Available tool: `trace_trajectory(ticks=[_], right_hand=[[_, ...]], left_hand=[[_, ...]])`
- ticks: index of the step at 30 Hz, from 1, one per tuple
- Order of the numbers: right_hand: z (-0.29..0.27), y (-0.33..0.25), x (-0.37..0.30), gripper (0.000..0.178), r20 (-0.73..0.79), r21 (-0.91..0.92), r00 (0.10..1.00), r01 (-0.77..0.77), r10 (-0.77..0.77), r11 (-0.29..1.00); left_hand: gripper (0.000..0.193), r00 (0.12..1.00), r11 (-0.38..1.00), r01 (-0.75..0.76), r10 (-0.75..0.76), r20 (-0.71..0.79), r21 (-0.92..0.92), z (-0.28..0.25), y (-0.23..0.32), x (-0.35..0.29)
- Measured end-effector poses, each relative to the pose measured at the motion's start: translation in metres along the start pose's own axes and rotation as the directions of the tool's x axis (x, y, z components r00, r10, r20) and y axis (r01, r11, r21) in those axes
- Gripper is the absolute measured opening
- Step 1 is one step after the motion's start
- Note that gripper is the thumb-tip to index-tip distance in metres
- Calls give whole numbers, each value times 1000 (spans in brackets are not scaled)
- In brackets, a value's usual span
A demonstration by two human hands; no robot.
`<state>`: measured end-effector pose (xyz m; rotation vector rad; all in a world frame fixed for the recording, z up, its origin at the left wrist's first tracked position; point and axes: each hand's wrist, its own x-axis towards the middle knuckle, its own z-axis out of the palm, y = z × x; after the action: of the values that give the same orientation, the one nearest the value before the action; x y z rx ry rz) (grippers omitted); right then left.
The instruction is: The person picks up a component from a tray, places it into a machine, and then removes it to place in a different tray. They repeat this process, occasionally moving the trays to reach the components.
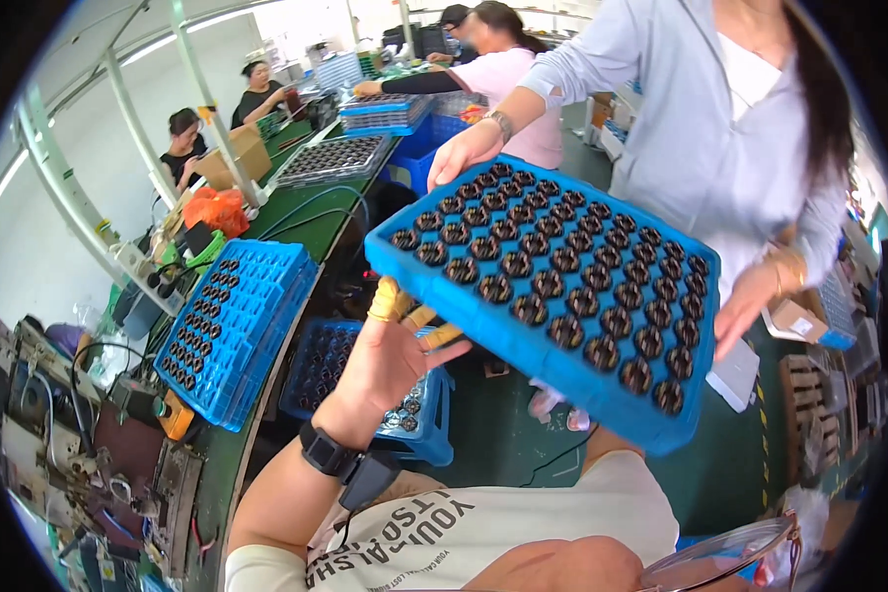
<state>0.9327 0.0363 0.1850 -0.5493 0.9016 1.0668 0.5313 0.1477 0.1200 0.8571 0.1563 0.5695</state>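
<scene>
Overhead, left hand (385,360) raised, palm up, taped fingers (385,299) spread open under blue tray (483,318) of dark round parts (566,259); right hand unseen.

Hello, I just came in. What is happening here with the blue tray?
A co-worker in a grey top holds a blue tray full of dark round parts by two edges, one hand at the far side and one hand at the right. The person's left hand, with taped fingertips, reaches up, open, to the tray's near left corner. Their right hand is not visible. More blue trays lie on the green bench.
</scene>
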Motion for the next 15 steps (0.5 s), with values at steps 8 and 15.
trace_trajectory(ticks=[8,15], right_hand=[[-93,33,-134,31,-530,-228,799,-458,285,859],[-131,-19,-122,35,-210,-973,944,-176,253,-148]], left_hand=[[69,996,986,45,-57,-71,-158,11,-16,-21],[65,981,991,20,-45,-190,-132,36,-6,-35]])
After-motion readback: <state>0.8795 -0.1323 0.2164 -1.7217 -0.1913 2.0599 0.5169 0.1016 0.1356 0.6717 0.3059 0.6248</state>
